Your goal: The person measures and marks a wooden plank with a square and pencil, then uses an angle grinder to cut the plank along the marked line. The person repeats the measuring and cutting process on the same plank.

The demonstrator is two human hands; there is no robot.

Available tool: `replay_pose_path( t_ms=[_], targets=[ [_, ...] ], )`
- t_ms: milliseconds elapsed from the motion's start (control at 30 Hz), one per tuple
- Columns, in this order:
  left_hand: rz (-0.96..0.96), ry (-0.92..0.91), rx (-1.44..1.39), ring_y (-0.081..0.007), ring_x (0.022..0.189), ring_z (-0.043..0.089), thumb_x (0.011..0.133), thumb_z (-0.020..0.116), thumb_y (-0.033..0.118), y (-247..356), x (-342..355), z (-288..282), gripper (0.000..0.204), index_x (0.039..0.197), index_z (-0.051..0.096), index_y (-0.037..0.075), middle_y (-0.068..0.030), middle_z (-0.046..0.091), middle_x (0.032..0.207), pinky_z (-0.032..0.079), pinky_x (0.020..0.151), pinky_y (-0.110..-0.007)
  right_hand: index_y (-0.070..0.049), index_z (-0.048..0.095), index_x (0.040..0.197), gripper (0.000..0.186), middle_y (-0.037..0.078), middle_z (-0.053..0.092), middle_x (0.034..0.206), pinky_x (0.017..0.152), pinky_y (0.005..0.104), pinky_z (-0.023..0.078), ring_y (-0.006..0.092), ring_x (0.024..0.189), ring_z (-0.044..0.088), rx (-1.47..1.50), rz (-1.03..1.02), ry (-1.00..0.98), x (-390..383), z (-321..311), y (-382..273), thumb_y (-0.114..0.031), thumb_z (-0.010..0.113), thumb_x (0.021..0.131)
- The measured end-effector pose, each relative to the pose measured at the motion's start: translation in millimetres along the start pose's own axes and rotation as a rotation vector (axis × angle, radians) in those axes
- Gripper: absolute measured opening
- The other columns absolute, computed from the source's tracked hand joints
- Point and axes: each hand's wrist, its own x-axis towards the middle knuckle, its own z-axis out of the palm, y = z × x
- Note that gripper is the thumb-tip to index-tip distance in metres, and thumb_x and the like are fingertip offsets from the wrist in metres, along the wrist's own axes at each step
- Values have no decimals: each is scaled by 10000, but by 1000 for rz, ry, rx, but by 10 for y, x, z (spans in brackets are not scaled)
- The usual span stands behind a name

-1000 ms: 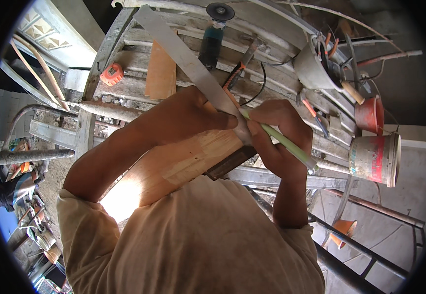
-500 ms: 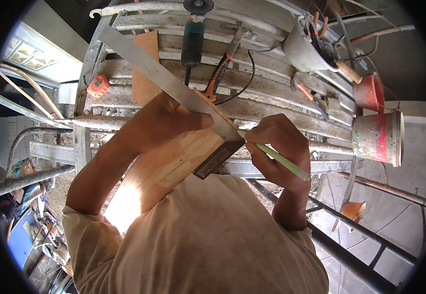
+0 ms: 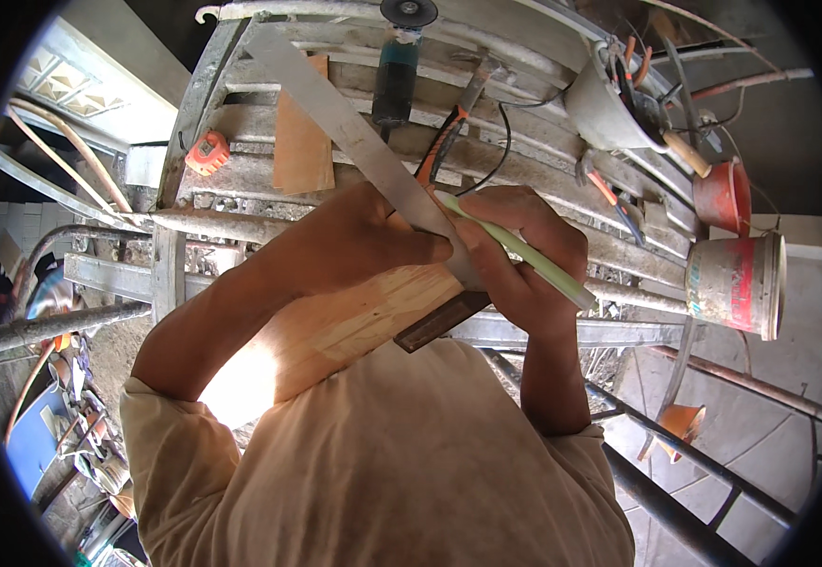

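A try square has a long metal blade (image 3: 335, 123) and a dark stock (image 3: 437, 323). It lies aslant across a pale wooden board (image 3: 363, 307), the stock against the board's near edge. My left hand (image 3: 359, 236) is closed over the board and blade, its thumb pressing on the metal; the other fingers are mostly hidden. In my right hand (image 3: 529, 250) a light green pencil (image 3: 538, 260) is pinched, its tip end at the blade's right edge. Part of the square's corner is behind my right hand.
On the slatted bench (image 3: 241, 123) lie an orange tape measure (image 3: 208, 153), a thin brown wood piece (image 3: 302, 142), a grinder (image 3: 398, 80), an orange-and-black-handled tool (image 3: 444, 142) and a hammer (image 3: 614, 200). Buckets (image 3: 732, 288) stand at the right, beside a tool-filled pail (image 3: 609, 109).
My right hand has moved the pencil up along the blade's edge, away from the stock. My left hand still presses the square. The whole view has shifted slightly.
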Motion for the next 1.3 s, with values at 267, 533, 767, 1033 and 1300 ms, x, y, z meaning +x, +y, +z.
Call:
replay_pose_path(
  t_ms=[267, 533, 767, 1033, 1300],
  targets=[
    [-52, 28, 22, -166, 1014, 672, 918, 774, 267, 46, 9, -32, 356, 1159, 730, 9, -85, 748, 1073, 520, 912, -326, -16, 735, 959, 165, 121, 731, 877, 689, 371, 547, 274, 784, 699, -77, -72, -83, 88, -55, -4, 5, 776, 801],
    [-10, 159, -72, -146, 1014, 672, 906, 794, 236, -108, -41, -198, 363, 1184, 731, 11, -76, 745, 1092, 527, 887, -306, -18, 726, 972, 123, 127, 709, 845, 722, 386, 546, 279, 812, 693, -164, 63, -222, -255, -391, -80, 9, 720, 853],
    [-89, 146, -53, -146, 1040, 672, 899, 815, 176, -42, -51, -213, 420, 1252, 678, -6, -85, 731, 1152, 542, 902, -308, -28, 638, 1219, 344, 96, 711, 850, 719, 328, 565, 167, 848, 713, 77, 459, -10, -533, -5, -36, -196, 778, 953],
    [-211, 45, -36, -159, 1067, 681, 882, 808, 122, -6, -116, -293, 468, 1292, 633, -20, -93, 730, 1174, 538, 956, -333, -12, 664, 1071, 158, 82, 703, 840, 517, 269, 549, 123, 604, 648, 798, 754, 416, -884, 187, 392, -132, 721, 985],
    [-259, 58, 47, -154, 1045, 688, 885, 814, 139, 148, -121, -268, 457, 1278, 637, -12, -83, 736, 1155, 537, 952, -324, 7, 715, 1033, 197, 30, 680, 724, 496, 235, 446, 65, 577, 580, 213, 921, 811, -1433, -737, 1408, -183, 676, 998]
  ],
)
